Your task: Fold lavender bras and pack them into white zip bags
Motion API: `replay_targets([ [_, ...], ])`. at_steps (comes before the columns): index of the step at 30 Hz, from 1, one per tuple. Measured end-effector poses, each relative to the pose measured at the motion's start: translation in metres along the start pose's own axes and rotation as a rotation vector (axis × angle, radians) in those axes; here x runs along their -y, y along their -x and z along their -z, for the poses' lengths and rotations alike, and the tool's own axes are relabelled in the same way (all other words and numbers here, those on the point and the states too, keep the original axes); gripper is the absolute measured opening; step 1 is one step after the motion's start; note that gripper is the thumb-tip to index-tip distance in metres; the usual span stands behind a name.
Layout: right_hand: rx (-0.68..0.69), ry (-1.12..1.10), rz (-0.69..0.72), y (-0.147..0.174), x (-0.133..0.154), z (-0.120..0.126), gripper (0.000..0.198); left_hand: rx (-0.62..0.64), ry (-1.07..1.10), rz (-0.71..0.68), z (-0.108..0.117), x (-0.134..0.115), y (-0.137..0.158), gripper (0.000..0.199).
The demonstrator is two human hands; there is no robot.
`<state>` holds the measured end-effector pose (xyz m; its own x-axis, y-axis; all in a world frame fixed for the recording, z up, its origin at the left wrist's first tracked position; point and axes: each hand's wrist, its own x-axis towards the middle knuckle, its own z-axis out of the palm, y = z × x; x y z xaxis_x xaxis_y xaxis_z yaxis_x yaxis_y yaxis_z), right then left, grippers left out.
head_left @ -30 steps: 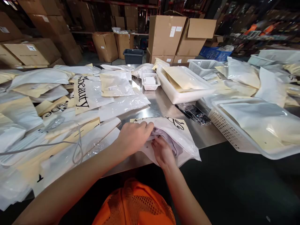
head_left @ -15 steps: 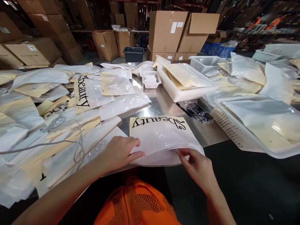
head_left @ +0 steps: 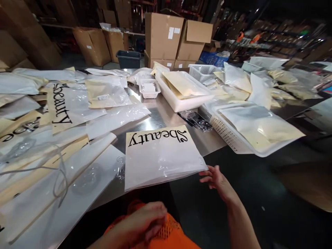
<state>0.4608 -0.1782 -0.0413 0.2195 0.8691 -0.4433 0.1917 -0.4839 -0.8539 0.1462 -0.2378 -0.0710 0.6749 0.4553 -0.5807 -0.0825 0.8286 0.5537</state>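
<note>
A plastic bag (head_left: 158,159) with a cream top band printed "Sbeauty" lies flat at the front edge of the metal table (head_left: 160,116), its lettering upside down to me. At its right front corner is my right hand (head_left: 215,178), fingers spread; they are at or just touching the corner without gripping it. My left hand (head_left: 153,218) is off the bag, low in front of the orange mesh vest (head_left: 168,228). Its fingers look bent and are smeared by motion, so what they do is unclear. Small clear plastic pieces (head_left: 120,169) lie left of the bag.
Piled bags, one a printed bag (head_left: 64,107), cover the left side, crossed by a grey cord (head_left: 62,169). Further back stand a small white basket (head_left: 149,90) and a white tray (head_left: 178,102). A perforated basket (head_left: 228,135) holds bags at right, beside black packaged items (head_left: 197,121).
My left hand has let go of the bag and drawn back toward my body. My right hand has opened at the bag's corner. The bag's front lies flatter, and the view has turned right.
</note>
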Motion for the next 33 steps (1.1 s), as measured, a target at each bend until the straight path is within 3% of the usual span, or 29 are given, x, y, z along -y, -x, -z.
replay_targets([
  [3,0.113,0.117,0.041,0.001,0.016,-0.02,0.057,0.117,0.01,-0.028,-0.033,-0.017,-0.047,0.053],
  [5,0.212,0.17,0.089,0.013,0.021,-0.035,0.052,0.113,0.025,-0.023,-0.055,-0.021,-0.073,0.059],
  [9,0.337,0.208,0.156,0.045,0.014,-0.053,0.057,-0.02,0.07,-0.145,-0.093,-0.009,-0.103,0.068],
  [12,0.269,0.093,0.179,0.054,0.003,-0.053,0.056,-0.147,0.091,-0.263,-0.102,-0.005,-0.102,0.07],
  [15,0.091,-0.09,0.174,0.05,-0.003,-0.042,0.057,-0.308,0.133,-0.364,-0.082,-0.024,-0.078,0.066],
  [19,-0.001,-0.406,0.161,0.038,0.012,-0.024,0.057,-0.526,0.227,-0.588,-0.032,-0.086,-0.015,0.054],
  [22,0.043,-0.541,0.214,0.031,0.046,-0.017,0.043,-0.63,0.312,-0.823,-0.014,-0.14,0.034,0.04],
  [27,-0.022,-0.665,0.391,0.004,0.133,-0.021,0.03,-0.708,0.426,-1.227,-0.023,-0.222,0.076,0.037],
  [30,0.019,-0.725,0.38,-0.024,0.174,-0.032,0.021,-0.731,0.468,-1.247,-0.013,-0.256,0.075,0.038],
  [33,0.009,-0.612,0.277,-0.053,0.176,-0.042,0.031,-0.712,0.324,-1.116,0.016,-0.261,0.066,0.033],
])
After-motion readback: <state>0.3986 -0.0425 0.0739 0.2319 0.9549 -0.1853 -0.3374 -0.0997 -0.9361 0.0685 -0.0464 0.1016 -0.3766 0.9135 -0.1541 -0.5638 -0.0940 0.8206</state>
